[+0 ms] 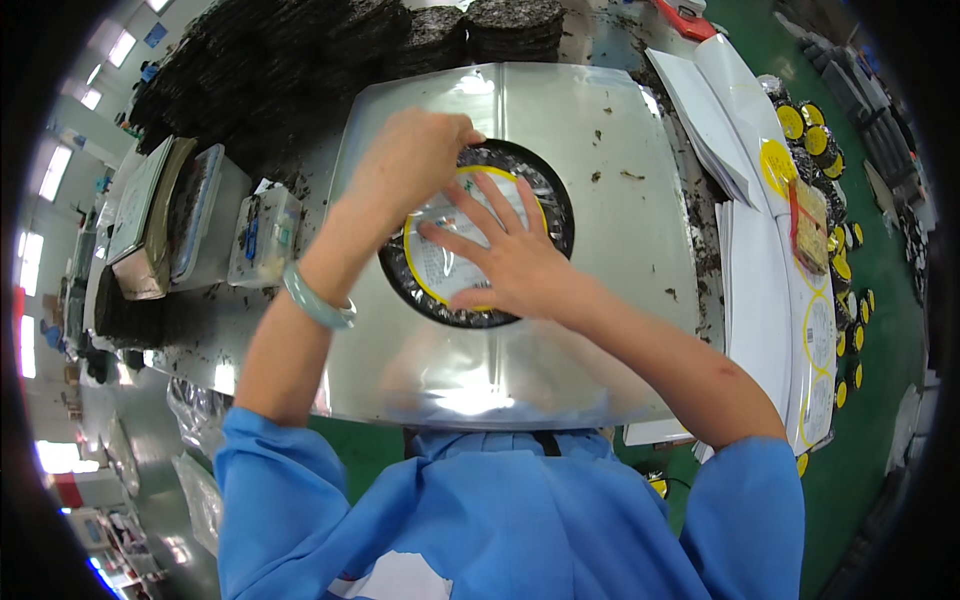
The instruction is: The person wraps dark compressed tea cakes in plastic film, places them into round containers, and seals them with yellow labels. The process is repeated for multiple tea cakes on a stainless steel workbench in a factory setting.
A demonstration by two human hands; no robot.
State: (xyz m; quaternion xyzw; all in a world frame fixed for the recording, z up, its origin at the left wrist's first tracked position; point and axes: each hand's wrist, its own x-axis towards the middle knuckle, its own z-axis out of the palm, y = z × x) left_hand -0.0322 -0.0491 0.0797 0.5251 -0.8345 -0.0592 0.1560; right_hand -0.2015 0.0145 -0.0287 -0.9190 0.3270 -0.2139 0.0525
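Observation:
A round black pack [556, 202] in clear film lies on a shiny stack of clear plastic sheets [600, 322] in front of me. On its face is a round white label with a yellow rim [431, 281], bearing writing and a barcode. My right hand [510, 255] rests flat on the label, fingers spread. My left hand [427, 150], with a pale green bangle [319, 304] at its wrist, is bent over the pack's upper left edge. Its fingertips meet at the rim; whether they pinch film there cannot be told.
Dark round stacks [514, 26] stand at the back. Clear plastic boxes [262, 236] are on the left, one holding a blue cutter [251, 229]. White sheets [757, 300] and a roll of yellow-ringed labels [817, 330] lie on the right. Dark crumbs dot the table.

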